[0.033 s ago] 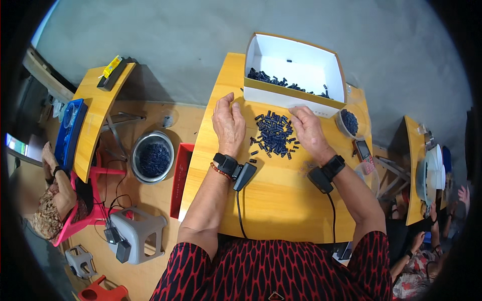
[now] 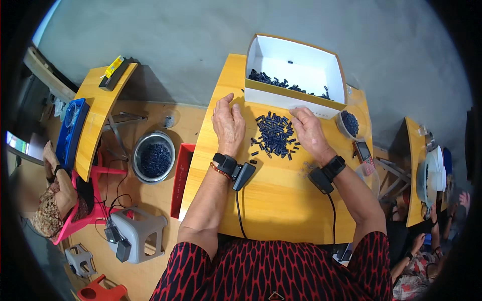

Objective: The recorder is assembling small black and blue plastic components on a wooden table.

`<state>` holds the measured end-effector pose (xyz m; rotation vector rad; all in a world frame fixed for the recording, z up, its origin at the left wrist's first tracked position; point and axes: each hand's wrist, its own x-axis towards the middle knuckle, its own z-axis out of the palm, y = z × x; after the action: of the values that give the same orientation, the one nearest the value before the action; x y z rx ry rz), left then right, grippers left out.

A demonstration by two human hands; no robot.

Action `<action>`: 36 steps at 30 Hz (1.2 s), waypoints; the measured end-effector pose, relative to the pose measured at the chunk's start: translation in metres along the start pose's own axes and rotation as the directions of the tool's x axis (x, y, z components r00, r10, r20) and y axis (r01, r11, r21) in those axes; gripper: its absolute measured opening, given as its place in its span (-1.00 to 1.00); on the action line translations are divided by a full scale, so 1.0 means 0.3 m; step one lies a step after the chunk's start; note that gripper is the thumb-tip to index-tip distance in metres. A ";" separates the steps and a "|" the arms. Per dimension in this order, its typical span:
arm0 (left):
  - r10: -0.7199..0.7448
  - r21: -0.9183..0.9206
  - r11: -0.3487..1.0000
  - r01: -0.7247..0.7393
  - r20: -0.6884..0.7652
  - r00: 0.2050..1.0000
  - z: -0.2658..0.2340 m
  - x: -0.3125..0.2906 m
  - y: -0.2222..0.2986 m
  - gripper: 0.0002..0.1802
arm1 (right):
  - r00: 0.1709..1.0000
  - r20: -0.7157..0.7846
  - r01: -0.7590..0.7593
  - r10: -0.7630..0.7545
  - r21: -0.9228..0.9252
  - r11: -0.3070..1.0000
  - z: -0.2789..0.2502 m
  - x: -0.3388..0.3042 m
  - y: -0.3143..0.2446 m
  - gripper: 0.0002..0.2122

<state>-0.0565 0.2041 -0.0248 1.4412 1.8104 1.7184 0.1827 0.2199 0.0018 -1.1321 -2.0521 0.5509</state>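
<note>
On the yellow wooden table (image 2: pixel 286 200) lies a loose heap of small dark cylindrical plastic pieces (image 2: pixel 274 133), between my two hands. My left hand (image 2: pixel 228 123) rests at the heap's left side, palm turned inward, its fingers stretched forward and holding nothing. On the right, my right hand (image 2: pixel 309 131) lies by the heap's edge with the fingers loosely bent; nothing shows in it, though its palm side is hidden. Behind the heap stands a large white-lined box (image 2: pixel 311 67) with a brown rim, with more dark pieces along its near side.
A clear tub (image 2: pixel 350 123) of dark pieces and a keypad phone (image 2: pixel 363 152) sit at the table's right. Left on the floor are a metal basin (image 2: pixel 154 157), a red box (image 2: pixel 182 180) and a grey stool (image 2: pixel 138 233). Other people sit at both side tables. Cables hang from my wrist devices.
</note>
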 end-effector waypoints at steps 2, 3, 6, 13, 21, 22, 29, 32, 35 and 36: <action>0.032 0.188 0.981 -0.047 0.084 0.996 -0.006 0.009 -0.005 -0.60 | 1.000 -0.012 -0.008 0.008 0.020 1.000 -0.015 0.001 0.012 -0.81; 0.034 0.193 0.980 -0.049 0.082 0.996 -0.010 0.014 -0.020 -0.60 | 1.000 0.027 0.000 0.000 -0.011 1.000 -0.023 0.006 -0.003 -0.81; 0.054 0.211 0.975 -0.069 0.072 0.996 -0.037 0.044 -0.050 -0.54 | 0.999 0.052 0.006 -0.006 -0.005 1.000 -0.041 0.023 -0.020 -0.81; 0.039 0.242 0.964 -0.114 0.295 0.955 -0.020 0.108 -0.028 -0.40 | 0.997 0.046 -0.064 0.061 0.049 0.997 -0.149 -0.021 -0.020 -0.79; 0.064 0.444 0.851 -0.281 0.443 0.894 0.077 0.155 -0.117 -0.43 | 0.980 0.196 -0.067 0.045 0.108 0.992 -0.234 -0.094 -0.112 -0.82; 0.038 0.495 0.813 -0.307 0.481 0.876 0.087 0.153 -0.104 -0.45 | 0.977 0.213 -0.043 0.022 0.096 0.994 -0.239 -0.087 -0.114 -0.82; 0.119 0.502 0.774 -0.386 0.483 0.868 0.082 0.145 -0.115 -0.54 | 0.979 0.198 -0.034 0.041 -0.043 0.999 -0.179 -0.050 -0.049 -0.79; 0.154 0.481 0.765 -0.428 0.509 0.847 0.059 0.136 -0.116 -0.52 | 0.972 0.227 0.088 -0.055 -0.140 0.986 -0.139 -0.022 -0.038 -0.74; 0.094 0.481 0.777 -0.406 0.549 0.830 0.021 0.097 -0.082 -0.48 | 0.960 0.271 0.134 -0.075 -0.203 0.970 -0.083 0.001 -0.048 -0.71; 0.078 0.475 0.790 -0.388 0.551 0.831 0.010 0.078 -0.074 -0.47 | 0.962 0.268 0.111 -0.057 -0.192 0.975 -0.066 0.002 -0.058 -0.70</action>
<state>-0.0755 0.2282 -0.0348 2.1943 1.9570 0.7259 0.1881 0.2118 0.0263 -1.1311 -2.4206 0.4737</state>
